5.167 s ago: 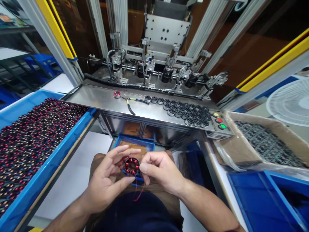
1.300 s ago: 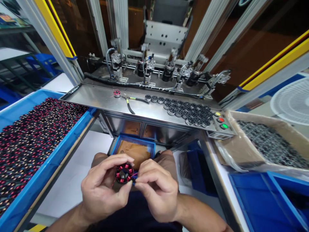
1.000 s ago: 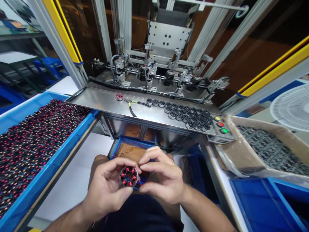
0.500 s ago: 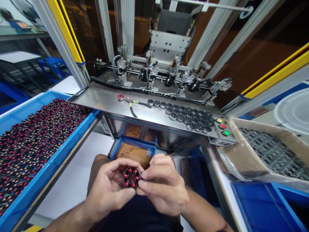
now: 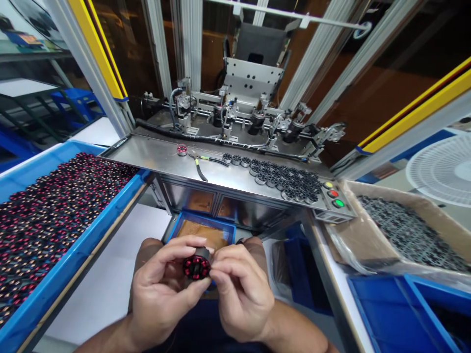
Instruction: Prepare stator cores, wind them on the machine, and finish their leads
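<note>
My left hand (image 5: 162, 282) curls its fingers and thumb around a motor stator (image 5: 197, 264), a black ring with red wire coils on its inner teeth. The stator is tilted so that its dark outer side shows at the top. At the ring's right edge, the thumb and forefinger of my right hand (image 5: 241, 289) are pinched together. Whatever lies between those fingertips is too small to make out. Both hands are above my lap, in front of the metal bench.
A metal ledge (image 5: 154, 154) bears another red-wound stator (image 5: 182, 150), cutting pliers (image 5: 200, 164) and several black rings (image 5: 287, 176). Wound stators fill a blue tray (image 5: 121, 189) at left. A lined box (image 5: 342, 235) of grey parts stands right, near coloured buttons (image 5: 333, 194). Machine fixtures (image 5: 228, 110) stand behind.
The stator has tipped, so its outer side now shows and its centre opening is less visible. My right hand has shifted slightly left and turned. The whole view has moved a little.
</note>
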Available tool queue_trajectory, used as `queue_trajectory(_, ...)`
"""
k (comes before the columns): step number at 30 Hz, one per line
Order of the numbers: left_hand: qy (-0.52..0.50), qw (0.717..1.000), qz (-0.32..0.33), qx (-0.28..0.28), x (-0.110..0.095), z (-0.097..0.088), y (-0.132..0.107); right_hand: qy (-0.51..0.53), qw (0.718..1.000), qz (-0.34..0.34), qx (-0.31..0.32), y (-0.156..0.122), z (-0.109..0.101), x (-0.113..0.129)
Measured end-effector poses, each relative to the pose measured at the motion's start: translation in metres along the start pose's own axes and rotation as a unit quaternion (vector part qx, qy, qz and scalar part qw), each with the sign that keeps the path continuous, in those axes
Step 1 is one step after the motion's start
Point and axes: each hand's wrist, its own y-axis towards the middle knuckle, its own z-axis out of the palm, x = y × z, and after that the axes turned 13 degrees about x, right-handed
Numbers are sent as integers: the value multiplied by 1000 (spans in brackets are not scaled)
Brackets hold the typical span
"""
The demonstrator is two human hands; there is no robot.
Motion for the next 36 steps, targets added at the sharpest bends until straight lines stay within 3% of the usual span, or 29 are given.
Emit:
queue_trajectory(4,-57,997,-50,6,1,-1,0,32,999,43,-2,-1,4,-5)
queue_trajectory(10,-87,973,-172,130,0,-24,5,26,998,17,49,5,-7,-16)
queue_trajectory(13,-102,961,-209,152,1,-32,4,15,997,16,69,7,-12,-18)
queue_trajectory(17,-163,953,-206,154,6,-31,4,-14,995,9,95,8,-16,-16)
queue_trajectory(24,-260,935,-169,170,7,-31,5,-40,996,33,79,11,-21,-10)
queue_trajectory(29,-278,945,-124,120,5,-33,4,-12,993,81,79,14,-22,-7)
queue_trajectory(33,-299,946,-103,78,6,-29,7,5,993,44,106,14,-23,-8)
queue_trajectory(36,-277,939,-162,121,9,-24,9,-22,993,-4,118,14,-27,-10)
